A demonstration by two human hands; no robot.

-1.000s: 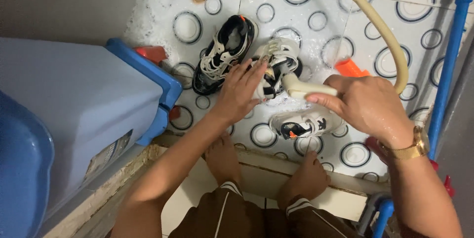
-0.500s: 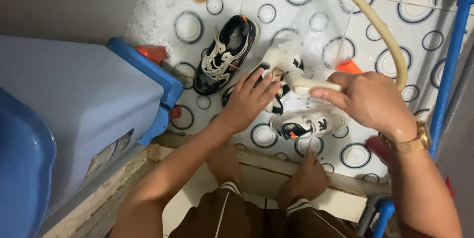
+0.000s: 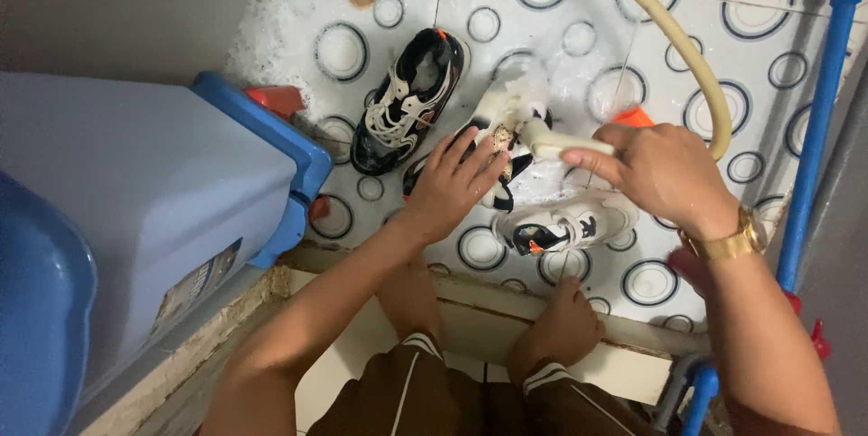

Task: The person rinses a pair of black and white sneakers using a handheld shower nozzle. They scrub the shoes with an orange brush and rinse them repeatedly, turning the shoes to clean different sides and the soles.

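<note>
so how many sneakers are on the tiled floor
3. A black-and-white sneaker lies apart at upper left, one is under the left hand at centre, and a white one lies below the right hand, nearest the step. More may be hidden.

Even indoor light, soft shadows, glare on wet tiles [image 3: 579, 2], sharp overall.
</note>
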